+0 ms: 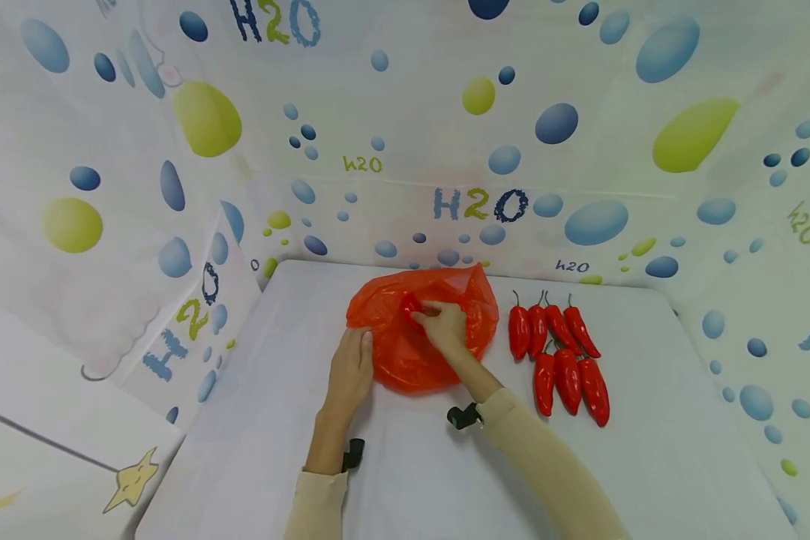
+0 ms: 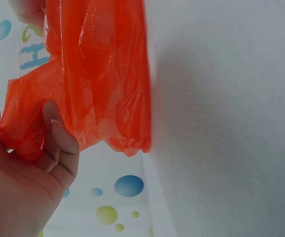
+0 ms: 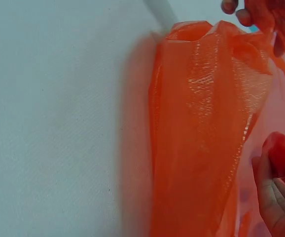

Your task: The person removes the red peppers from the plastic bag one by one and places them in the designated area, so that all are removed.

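Observation:
An orange-red plastic bag (image 1: pixel 405 367) stands with its mouth spread at the middle of the table. My left hand (image 1: pixel 351 367) grips the bag's left edge; in the left wrist view the film of the bag (image 2: pixel 26 118) bunches between thumb and curled fingers. My right hand (image 1: pixel 445 326) pinches a red chili pepper (image 1: pixel 410 304) over the bag's mouth. The right wrist view shows this pepper (image 3: pixel 280 154) between the fingers, above the bag's side (image 3: pixel 196 128). Whatever lies deeper in the bag is hidden.
Right of the bag, several red chili peppers (image 1: pixel 567 379) lie in two rows on the white table (image 1: pixel 655 465), the back row with stems pointing away. A patterned curtain (image 1: pixel 405 112) with blue and green drops hangs behind the table and along its sides.

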Demonstrator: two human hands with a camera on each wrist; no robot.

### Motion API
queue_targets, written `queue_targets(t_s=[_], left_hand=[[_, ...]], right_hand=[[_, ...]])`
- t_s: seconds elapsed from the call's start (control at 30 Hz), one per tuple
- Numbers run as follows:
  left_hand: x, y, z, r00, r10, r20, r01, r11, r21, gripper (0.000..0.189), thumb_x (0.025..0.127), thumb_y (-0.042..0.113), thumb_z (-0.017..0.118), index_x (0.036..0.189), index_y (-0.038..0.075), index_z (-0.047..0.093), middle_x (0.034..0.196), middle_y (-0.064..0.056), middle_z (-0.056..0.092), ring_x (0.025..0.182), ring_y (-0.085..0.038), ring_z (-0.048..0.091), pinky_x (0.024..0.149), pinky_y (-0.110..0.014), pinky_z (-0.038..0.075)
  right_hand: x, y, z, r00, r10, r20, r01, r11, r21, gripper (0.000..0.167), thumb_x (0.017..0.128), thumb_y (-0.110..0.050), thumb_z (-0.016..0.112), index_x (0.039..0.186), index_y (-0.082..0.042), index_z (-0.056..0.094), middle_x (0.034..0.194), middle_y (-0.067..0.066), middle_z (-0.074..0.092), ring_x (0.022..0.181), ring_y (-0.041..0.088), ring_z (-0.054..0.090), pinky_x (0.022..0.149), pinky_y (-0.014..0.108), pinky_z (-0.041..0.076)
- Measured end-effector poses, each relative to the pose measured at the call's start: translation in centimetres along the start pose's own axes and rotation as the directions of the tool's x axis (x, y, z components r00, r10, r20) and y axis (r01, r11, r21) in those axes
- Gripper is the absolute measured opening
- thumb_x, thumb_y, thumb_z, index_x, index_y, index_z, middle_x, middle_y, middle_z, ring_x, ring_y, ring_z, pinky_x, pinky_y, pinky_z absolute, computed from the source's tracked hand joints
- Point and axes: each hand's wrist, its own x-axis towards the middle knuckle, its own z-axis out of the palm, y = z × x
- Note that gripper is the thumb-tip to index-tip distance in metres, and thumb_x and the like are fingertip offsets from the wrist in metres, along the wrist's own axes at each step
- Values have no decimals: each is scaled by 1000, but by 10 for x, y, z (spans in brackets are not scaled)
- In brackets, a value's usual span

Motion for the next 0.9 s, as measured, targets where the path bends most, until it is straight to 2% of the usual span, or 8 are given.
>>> queue_targets(t_s=[0.23,0.53,0.67,0.9], left_hand=[[-1,2,-1,1000,-6,-2,6,1000,0,39,115,34,38,132,6,58,123,-9,58,111,-27,56,102,-49,51],[0,3,-2,1000,-15,7,15,1000,12,37,115,32,38,132,5,58,119,-10,58,108,-27,56,99,-47,51],[0,5,-3,1000,-4,2,4,1000,13,39,115,33,38,131,4,58,119,-11,59,107,-28,56,98,-48,52],[0,5,-1,1000,-12,0,12,1000,13,39,115,32,36,131,4,58,120,-11,59,110,-29,56,102,-48,50]], right_hand=[[-3,-1,-11,999,52,5,-52,997,62,37,93,-21,81,129,-12,75,111,5,77,100,25,69,83,36,61],[-12,0,-26,990,138,-4,-136,982,130,36,91,-23,83,125,-15,77,107,4,77,102,25,68,85,36,61],[-16,3,-31,987,158,-32,-152,977,150,35,91,-24,84,124,-15,78,104,4,78,101,25,69,84,35,61],[-26,10,-44,986,164,-28,-156,969,193,34,92,-27,83,125,-19,78,106,3,78,103,23,68,87,35,60]])
